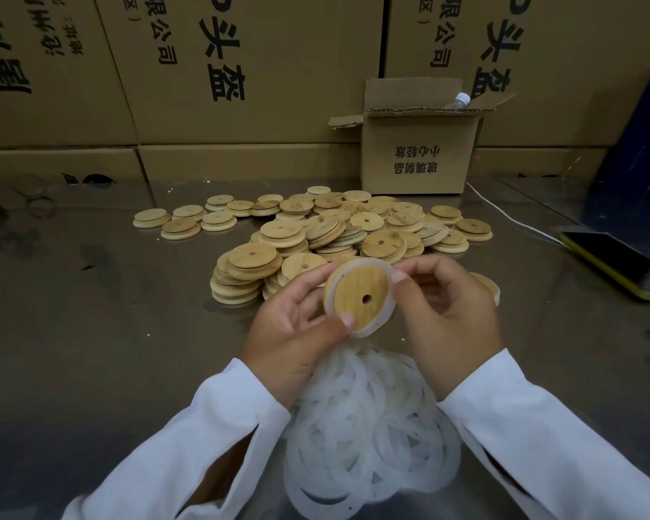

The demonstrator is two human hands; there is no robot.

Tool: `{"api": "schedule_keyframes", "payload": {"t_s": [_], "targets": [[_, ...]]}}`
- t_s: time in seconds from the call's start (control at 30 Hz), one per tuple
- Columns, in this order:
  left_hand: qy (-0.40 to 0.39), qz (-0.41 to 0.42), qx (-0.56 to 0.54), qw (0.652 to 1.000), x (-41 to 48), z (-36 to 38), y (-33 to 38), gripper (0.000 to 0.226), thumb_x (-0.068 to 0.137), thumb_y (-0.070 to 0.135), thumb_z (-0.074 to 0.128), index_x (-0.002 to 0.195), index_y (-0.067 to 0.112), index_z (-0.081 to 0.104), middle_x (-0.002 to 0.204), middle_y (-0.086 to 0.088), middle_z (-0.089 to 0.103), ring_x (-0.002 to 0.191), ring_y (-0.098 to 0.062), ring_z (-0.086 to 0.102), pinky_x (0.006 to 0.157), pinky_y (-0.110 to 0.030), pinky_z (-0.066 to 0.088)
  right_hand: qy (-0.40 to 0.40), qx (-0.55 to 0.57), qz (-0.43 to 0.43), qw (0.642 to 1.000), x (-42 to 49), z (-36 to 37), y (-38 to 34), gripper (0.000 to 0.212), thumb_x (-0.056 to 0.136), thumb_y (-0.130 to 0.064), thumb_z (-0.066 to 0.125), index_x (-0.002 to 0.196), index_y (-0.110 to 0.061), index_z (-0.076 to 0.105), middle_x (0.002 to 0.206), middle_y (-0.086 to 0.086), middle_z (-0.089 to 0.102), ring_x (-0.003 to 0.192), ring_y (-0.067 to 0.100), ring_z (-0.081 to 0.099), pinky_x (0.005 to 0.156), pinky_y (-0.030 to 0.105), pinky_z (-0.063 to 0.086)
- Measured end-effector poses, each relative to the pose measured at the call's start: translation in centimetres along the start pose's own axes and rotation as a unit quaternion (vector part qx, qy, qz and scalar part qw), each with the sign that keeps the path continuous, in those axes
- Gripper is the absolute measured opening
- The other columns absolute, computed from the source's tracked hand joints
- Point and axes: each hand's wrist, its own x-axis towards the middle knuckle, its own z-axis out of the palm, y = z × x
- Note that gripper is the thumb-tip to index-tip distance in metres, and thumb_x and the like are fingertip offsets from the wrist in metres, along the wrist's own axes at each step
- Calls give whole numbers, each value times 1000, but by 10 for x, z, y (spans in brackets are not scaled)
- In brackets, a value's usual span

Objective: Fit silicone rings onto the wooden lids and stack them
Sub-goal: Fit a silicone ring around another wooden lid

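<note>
A round wooden lid (357, 290) with a small centre hole is held up above the table, tilted toward me. A translucent white silicone ring (385, 320) lies around its rim. My left hand (295, 332) grips the lid's lower left edge, thumb on its face. My right hand (443, 313) pinches the ring at the lid's upper right edge. Beneath my wrists lies a heap of loose white silicone rings (368, 429). Beyond my hands is a pile of bare wooden lids (338, 230), some in short stacks.
The metal table (91, 332) carries a small open cardboard box (417, 159) at the back with a bottle cap showing. A phone (616, 264) with a white cable lies at the right. Large cartons wall the far edge.
</note>
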Motion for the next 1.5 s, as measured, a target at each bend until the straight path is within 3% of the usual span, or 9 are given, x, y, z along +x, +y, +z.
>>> {"api": "schedule_keyframes", "payload": {"t_s": [0.1, 0.27, 0.47, 0.63, 0.77, 0.9, 1.1, 1.37, 1.5], "targets": [[3, 8, -13, 1000, 1, -2, 0, 54, 63, 0, 62, 117, 8, 57, 113, -11, 67, 107, -24, 62, 80, -25, 53, -9, -3, -9, 1000, -2, 1, 0, 7, 79, -22, 62, 78, -29, 60, 73, -11, 63, 76, 4, 59, 75, 22, 49], [-6, 3, 15, 1000, 1, -3, -1, 56, 59, 2, 68, 114, 9, 59, 112, -12, 67, 110, -26, 61, 91, -32, 51, -17, -63, -75, 995, -2, -3, 0, 11, 83, -21, 62, 76, -28, 59, 77, -12, 64, 78, 6, 60, 76, 28, 51], [1, 12, 52, 999, 0, -2, -3, 44, 59, 32, 72, 97, 10, 71, 94, -11, 70, 92, -22, 64, 80, -31, 51, -71, -100, -131, 984, -8, 1, 0, 5, 81, -24, 54, 79, -22, 58, 79, -8, 61, 77, 7, 57, 71, 25, 47], [28, 13, 96, 995, 0, -2, -4, 32, 69, 31, 72, 90, 7, 72, 86, -14, 70, 82, -23, 64, 76, -32, 52, -101, -91, -94, 986, -6, 0, 0, 9, 87, -15, 58, 78, -18, 58, 76, -6, 60, 75, 6, 54, 70, 25, 45], [46, 17, 100, 994, 1, -2, -4, 25, 70, 28, 65, 86, 9, 72, 82, -11, 70, 80, -23, 64, 77, -35, 51, -118, -62, -44, 990, -2, -1, -2, 15, 84, -11, 59, 72, -20, 58, 68, -10, 56, 69, 3, 49, 61, 11, 36], [59, 24, 91, 994, 1, -3, -2, 24, 70, 26, 64, 84, 8, 72, 83, -13, 69, 81, -24, 62, 79, -38, 49, -131, -41, -19, 990, -1, -4, -5, 19, 84, -9, 59, 69, -21, 58, 65, -9, 53, 65, 0, 45, 60, 8, 35], [53, 19, 27, 998, 1, -2, 0, 27, 71, 21, 62, 89, 4, 72, 88, -13, 70, 83, -21, 65, 73, -26, 54, -125, -44, -26, 991, -2, -3, -8, 17, 82, -10, 61, 69, -20, 59, 64, -10, 55, 64, 0, 47, 61, 8, 36], [64, 58, 127, 988, -2, -1, -1, 26, 71, 26, 64, 88, 7, 71, 81, -8, 72, 77, -17, 66, 68, -24, 52, -103, -10, -18, 995, -11, 1, -7, 6, 75, -20, 68, 73, -21, 62, 69, 1, 63, 68, 13, 58, 64, 25, 47], [81, 48, 95, 991, -1, -1, -1, 26, 71, 26, 65, 88, 7, 71, 83, -13, 70, 78, -20, 65, 69, -28, 51, -65, -71, -61, 993, -17, 4, -3, 12, 73, -30, 69, 78, -26, 59, 65, -5, 59, 70, 7, 56, 65, 10, 41]]}}
